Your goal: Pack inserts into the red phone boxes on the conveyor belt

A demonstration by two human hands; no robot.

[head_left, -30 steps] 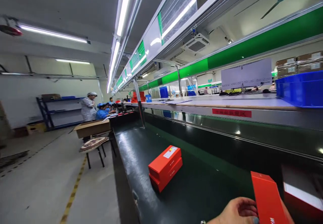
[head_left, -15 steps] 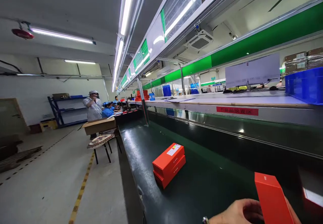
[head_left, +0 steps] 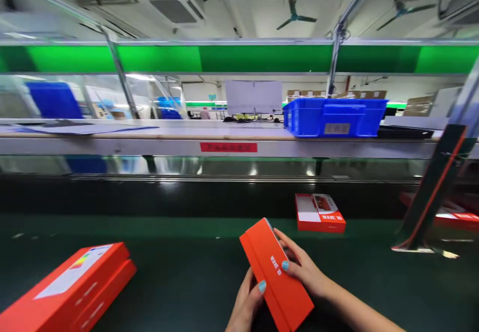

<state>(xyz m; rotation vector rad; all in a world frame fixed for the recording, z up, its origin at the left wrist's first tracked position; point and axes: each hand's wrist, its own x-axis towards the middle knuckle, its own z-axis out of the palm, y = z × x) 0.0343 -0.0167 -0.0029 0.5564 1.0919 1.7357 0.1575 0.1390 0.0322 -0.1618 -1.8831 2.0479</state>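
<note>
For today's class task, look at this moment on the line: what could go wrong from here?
The left hand and right hand hold the red-orange box tilted, so it might slip onto the dark conveyor belt. It could also strike the open box nearby. The stacked pair of boxes might topple if bumped.

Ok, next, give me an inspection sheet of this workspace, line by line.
surface: dark green conveyor belt, with a bench behind it.
job's things: red WAVE box in hand; stack of two red boxes on the belt; open red box farther along it.
clutter: dark tray and papers on the bench.
grippers: left hand and right hand both holding the WAVE box.
cables: dark cords far off, too small to trace.
surroundings: blue plastic crate on the bench; ceiling fan overhead.
</note>
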